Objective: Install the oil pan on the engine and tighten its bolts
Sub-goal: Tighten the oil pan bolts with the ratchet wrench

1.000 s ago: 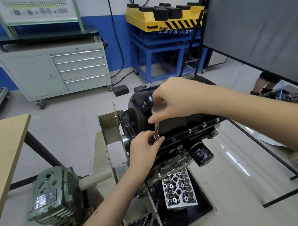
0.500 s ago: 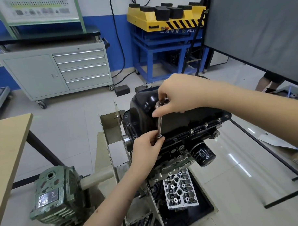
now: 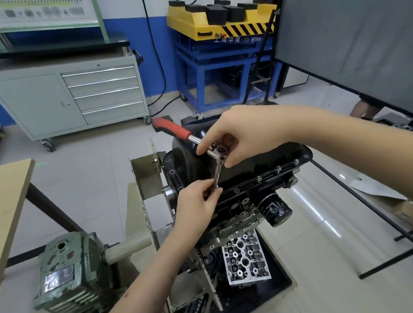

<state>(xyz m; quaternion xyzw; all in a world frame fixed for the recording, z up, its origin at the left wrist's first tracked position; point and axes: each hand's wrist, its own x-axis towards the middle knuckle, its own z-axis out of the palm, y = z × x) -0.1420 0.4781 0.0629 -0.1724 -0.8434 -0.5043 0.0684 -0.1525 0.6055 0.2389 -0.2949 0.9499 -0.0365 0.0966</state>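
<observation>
- Left hand (image 3: pixel 196 204) came up from the bottom edge, forearm bare, wrist nearly straight. Fingers (image 3: pixel 208 191) curled, pinching the lower end of the ratchet (image 3: pixel 215 170) extension.
- Right hand (image 3: pixel 242 134) reached in from the right, forearm bare, back of hand up. Fingertips and thumb pinched the ratchet head from above.
- Hands were near, one above the other, not touching.

Brightness: bright, even indoor light.
Glare: long white streaks on the glossy floor tiles (image 3: pixel 320 213); small highlights on the black oil pan (image 3: pixel 189 154) and the chrome ratchet (image 3: pixel 216 156).
Shadows: soft and faint, darkest in the stand's tray below the engine.
Distortion: wide-angle bending; the cabinet (image 3: pixel 70 100) and dark board (image 3: pixel 349 46) lean outward.
Focus: centre sharp, corners slightly soft.
</observation>
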